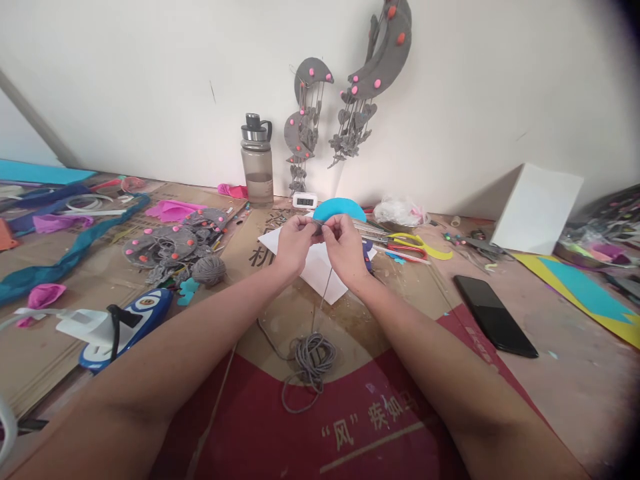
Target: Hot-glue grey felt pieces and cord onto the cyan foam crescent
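Left hand (295, 241) and right hand (343, 245) meet above the white paper (320, 270), fingertips pinching a small grey piece (too small to identify) from which grey string (326, 287) hangs to a loose coil (311, 360). The coil could likely snag or knot if pulled. Scissors (407, 245), phone (495, 315) and yarn ball (209, 269) lie nearby, none obstructing.
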The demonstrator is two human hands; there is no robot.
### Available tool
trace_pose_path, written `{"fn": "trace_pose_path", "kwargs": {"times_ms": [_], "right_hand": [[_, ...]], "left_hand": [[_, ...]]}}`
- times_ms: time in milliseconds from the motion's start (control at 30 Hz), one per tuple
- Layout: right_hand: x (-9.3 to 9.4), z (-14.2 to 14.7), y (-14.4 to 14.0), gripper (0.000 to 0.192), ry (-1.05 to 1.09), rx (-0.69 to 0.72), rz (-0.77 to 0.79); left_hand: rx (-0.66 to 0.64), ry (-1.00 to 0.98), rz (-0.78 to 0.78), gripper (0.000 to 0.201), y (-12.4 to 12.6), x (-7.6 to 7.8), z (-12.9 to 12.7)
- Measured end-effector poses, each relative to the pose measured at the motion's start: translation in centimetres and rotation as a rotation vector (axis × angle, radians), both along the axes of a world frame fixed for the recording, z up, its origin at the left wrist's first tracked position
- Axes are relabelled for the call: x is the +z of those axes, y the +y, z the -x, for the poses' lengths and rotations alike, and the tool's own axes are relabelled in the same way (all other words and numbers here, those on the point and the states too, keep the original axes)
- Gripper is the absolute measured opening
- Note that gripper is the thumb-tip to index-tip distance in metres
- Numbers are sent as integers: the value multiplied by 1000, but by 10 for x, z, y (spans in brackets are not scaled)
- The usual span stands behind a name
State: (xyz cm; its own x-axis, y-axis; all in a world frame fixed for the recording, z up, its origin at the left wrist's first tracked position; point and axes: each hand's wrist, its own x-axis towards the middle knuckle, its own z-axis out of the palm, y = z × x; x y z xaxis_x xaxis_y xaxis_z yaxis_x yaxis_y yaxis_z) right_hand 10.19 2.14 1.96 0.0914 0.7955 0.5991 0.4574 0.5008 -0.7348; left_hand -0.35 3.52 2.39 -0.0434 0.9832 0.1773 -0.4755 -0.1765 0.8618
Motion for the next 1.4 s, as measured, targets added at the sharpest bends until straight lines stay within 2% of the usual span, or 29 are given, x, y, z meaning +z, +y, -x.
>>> {"fn": "trace_pose_path", "kwargs": {"times_ms": [267, 400, 533, 767, 1133, 1400], "right_hand": [[2, -1, 0, 3, 11, -6, -3], [3, -1, 0, 3, 39, -15, -19], [5, -2, -1, 5, 43, -84, -19], [6, -4, -1, 8, 36, -107, -6], [7, -3, -2, 12, 51, -138, 1], [7, -2, 0, 14, 154, -94, 54]], "left_hand": [[-87, -10, -56, 10, -1, 1, 2], [-49, -42, -64, 10, -2, 1, 2], [-15, -63, -87, 11, -3, 2, 1], [-56, -64, -79, 12, -4, 4, 1], [-20, -107, -74, 13, -5, 3, 0], [-56, -152, -18, 13, -8, 5, 1]]}}
